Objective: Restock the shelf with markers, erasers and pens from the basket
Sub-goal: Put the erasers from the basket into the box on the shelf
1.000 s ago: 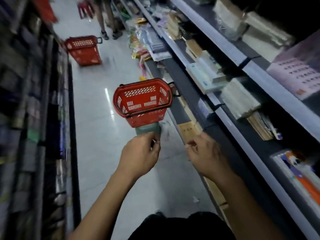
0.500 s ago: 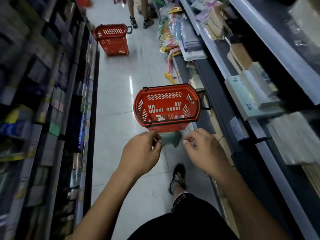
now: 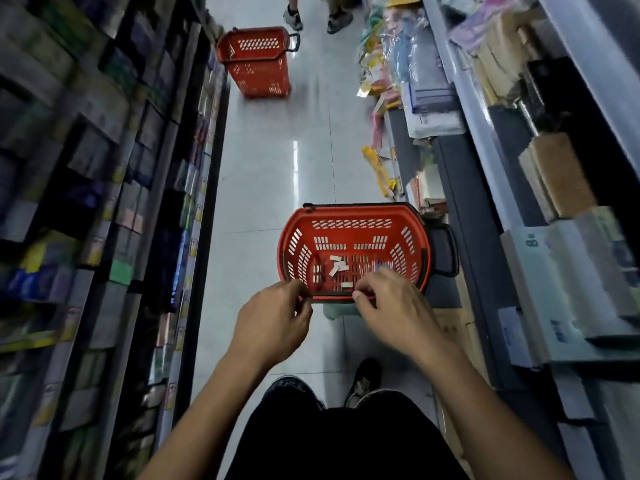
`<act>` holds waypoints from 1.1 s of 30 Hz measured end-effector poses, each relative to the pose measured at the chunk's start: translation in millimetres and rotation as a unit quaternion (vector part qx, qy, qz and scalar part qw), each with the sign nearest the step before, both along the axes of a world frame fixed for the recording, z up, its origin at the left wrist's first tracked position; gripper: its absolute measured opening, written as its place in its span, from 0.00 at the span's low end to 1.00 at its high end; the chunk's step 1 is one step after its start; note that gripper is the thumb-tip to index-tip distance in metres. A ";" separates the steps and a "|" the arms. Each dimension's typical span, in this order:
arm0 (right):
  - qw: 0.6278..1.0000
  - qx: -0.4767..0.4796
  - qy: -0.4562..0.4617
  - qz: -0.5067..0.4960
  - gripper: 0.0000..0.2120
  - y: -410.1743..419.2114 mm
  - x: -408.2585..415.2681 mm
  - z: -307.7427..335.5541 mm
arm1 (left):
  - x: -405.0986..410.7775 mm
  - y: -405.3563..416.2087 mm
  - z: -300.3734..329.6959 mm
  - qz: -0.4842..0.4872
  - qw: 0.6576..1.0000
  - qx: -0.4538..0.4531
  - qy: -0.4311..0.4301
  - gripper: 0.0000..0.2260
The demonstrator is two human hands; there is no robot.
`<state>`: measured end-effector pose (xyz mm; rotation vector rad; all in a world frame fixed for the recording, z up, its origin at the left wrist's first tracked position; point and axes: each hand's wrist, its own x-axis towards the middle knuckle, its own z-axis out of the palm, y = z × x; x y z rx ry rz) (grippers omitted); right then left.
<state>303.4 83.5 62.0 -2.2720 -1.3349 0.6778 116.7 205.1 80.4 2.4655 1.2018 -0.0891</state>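
Moved forward since half a second ago: both hands now at near rim of red basket (image 3: 353, 216), which stands on a green stool (image 3: 337, 311) beside right-hand shelf (image 3: 485, 209). Left hand (image 3: 273, 327) and right hand (image 3: 394, 306): fingers curled at rim; grasp cannot be confirmed. White erasers (image 3: 337, 265) and pens (image 3: 375, 266) lying on basket floor.

A second red basket (image 3: 258, 60) is standing up the aisle floor (image 3: 277, 174); another person's shoes (image 3: 317, 17) are showing just beyond it.
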 end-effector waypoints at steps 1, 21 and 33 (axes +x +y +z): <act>1.000 -0.007 0.004 0.005 0.09 8.7 3.6 -3.4 | 3.1 8.5 -3.2 0.003 1.000 -0.005 0.003 0.08; 0.987 -0.153 0.039 0.010 0.06 152.9 57.3 -76.4 | 78.5 190.8 -100.7 -0.057 0.993 -0.106 0.011 0.09; 0.963 -0.249 0.101 0.028 0.06 181.2 132.1 -343.5 | 160.0 198.4 -349.0 -0.066 0.965 -0.236 0.095 0.13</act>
